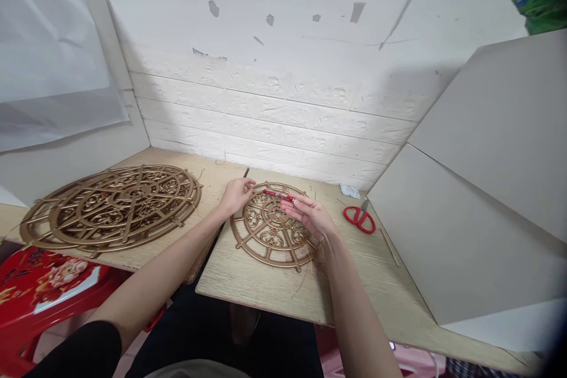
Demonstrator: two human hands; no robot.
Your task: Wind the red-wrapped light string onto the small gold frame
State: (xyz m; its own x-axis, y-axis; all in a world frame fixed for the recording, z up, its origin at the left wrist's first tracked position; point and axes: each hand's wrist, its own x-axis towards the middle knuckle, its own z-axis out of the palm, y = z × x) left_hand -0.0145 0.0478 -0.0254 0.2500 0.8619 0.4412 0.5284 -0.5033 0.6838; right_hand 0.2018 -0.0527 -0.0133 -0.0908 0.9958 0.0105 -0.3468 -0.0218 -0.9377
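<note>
A small round gold openwork panel [266, 239] lies flat on the wooden table [274, 289] in front of me. My left hand [237, 194] is closed on the left end of a thin red stick-like item [278, 194], held just above the panel's far rim. My right hand [310, 215] holds the item's right end, fingers curled around it, hovering over the panel's right side. Thin gold wire strands trail off the panel's lower right edge.
A stack of larger gold openwork discs [110, 207] rests on the left table. Red-handled scissors [359, 218] lie right of the panel, a thin stick beside them. White boards [487, 189] wall in the right side. A red stool [39, 289] stands lower left.
</note>
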